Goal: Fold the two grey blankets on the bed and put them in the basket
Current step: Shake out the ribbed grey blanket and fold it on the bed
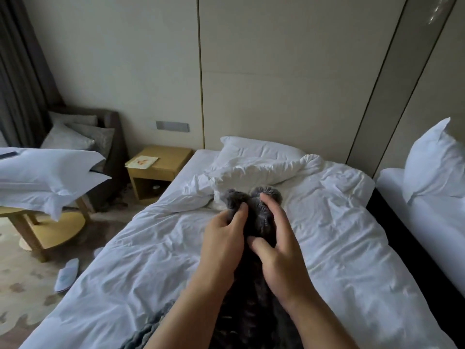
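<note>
A grey chunky-knit blanket [254, 212] hangs bunched between my two hands above the white bed [151, 260]. My left hand [224, 238] grips its upper edge on the left, fingers curled into the knit. My right hand [276, 238] holds the same top edge on the right, thumb and fingers pinching the fabric. The blanket trails down between my forearms to the bed's near end, where more grey knit [151, 326] lies beside my left forearm. I cannot tell whether that is a second blanket. No basket is in view.
Crumpled white pillows [256, 162] lie at the head of the bed. A wooden nightstand [158, 170] stands left of it. A round table [50, 227] with stacked pillows is at far left, a slipper [66, 274] lies on the carpet, and a second bed [427, 217] is at right.
</note>
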`<state>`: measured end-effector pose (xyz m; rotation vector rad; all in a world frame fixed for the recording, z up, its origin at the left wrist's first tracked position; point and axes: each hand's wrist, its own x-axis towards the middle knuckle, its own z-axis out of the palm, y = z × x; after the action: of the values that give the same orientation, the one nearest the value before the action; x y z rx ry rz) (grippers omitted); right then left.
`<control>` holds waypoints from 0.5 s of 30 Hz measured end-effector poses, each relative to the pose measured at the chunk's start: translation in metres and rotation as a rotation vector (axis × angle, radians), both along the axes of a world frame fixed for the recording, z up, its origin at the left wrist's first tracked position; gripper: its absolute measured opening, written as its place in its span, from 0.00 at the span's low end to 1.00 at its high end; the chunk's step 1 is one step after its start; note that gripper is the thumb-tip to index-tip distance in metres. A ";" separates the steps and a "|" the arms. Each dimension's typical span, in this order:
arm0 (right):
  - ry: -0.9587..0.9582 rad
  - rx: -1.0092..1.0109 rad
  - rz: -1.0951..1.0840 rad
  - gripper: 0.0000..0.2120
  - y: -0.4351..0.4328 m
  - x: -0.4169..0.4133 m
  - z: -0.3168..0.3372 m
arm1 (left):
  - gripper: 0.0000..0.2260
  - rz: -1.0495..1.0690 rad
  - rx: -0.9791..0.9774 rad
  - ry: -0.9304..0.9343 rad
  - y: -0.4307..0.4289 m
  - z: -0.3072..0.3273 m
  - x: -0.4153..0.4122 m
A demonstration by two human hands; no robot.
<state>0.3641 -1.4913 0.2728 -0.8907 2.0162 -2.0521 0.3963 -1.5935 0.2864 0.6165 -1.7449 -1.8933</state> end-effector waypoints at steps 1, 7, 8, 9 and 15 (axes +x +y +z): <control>-0.039 -0.054 0.009 0.29 -0.003 0.002 0.001 | 0.16 0.010 -0.037 0.003 -0.001 0.001 0.002; -0.565 -0.328 0.033 0.17 0.004 -0.010 0.019 | 0.07 0.008 -0.126 0.016 -0.015 0.005 0.013; -0.598 -0.324 0.083 0.15 0.006 -0.010 0.021 | 0.07 -0.015 -0.162 0.010 -0.014 0.006 0.013; -0.614 -0.305 0.135 0.14 0.007 -0.010 0.023 | 0.07 -0.046 -0.188 -0.001 -0.013 0.007 0.013; -0.412 -0.133 0.008 0.07 0.015 -0.006 0.019 | 0.10 -0.106 -0.284 -0.024 0.001 0.009 0.008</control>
<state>0.3582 -1.4758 0.2919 -0.4407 1.6729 -2.1673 0.4047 -1.5927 0.2955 0.4490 -2.0488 -1.6662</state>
